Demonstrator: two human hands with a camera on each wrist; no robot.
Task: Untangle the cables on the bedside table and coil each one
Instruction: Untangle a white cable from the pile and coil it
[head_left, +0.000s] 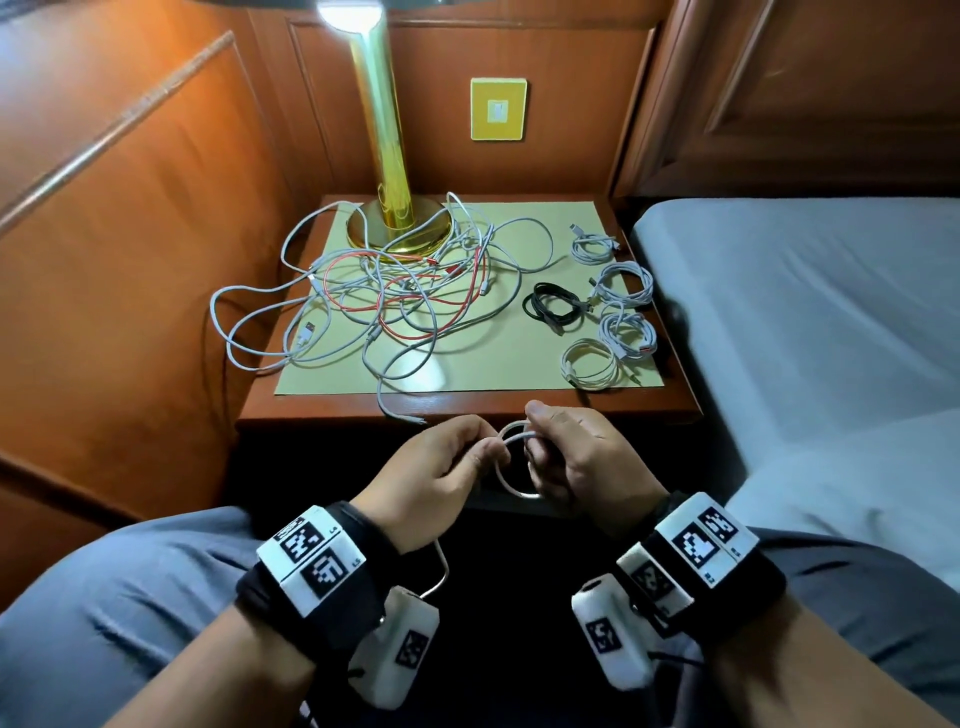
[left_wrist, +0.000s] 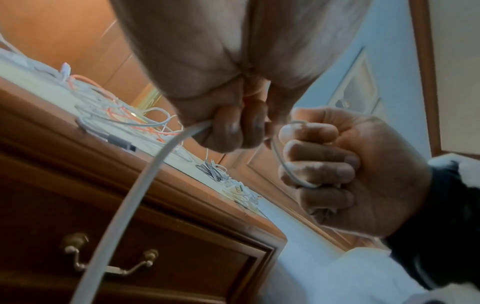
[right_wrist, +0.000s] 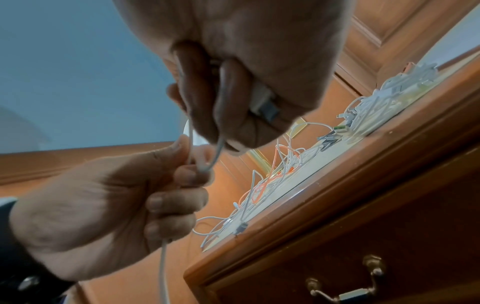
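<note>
In the head view both hands are held just in front of the bedside table (head_left: 467, 402). My left hand (head_left: 462, 454) pinches a white cable (head_left: 506, 480) between thumb and fingers. My right hand (head_left: 550, 449) grips the same cable, which is bent into a small loop between the two hands. In the right wrist view the right hand (right_wrist: 233, 115) also holds the cable's plug (right_wrist: 263, 103). In the left wrist view the cable's free length (left_wrist: 145, 185) hangs down from the left hand (left_wrist: 223, 131). A tangle of white and red cables (head_left: 395, 291) lies on the table.
Several coiled cables lie along the table's right side, white coils (head_left: 589, 364) and a black one (head_left: 553, 306). A brass lamp (head_left: 387, 156) stands at the back on the pale mat (head_left: 519, 374). A bed (head_left: 805, 312) adjoins on the right, a wooden wall on the left. A drawer handle (left_wrist: 111, 267) sits below.
</note>
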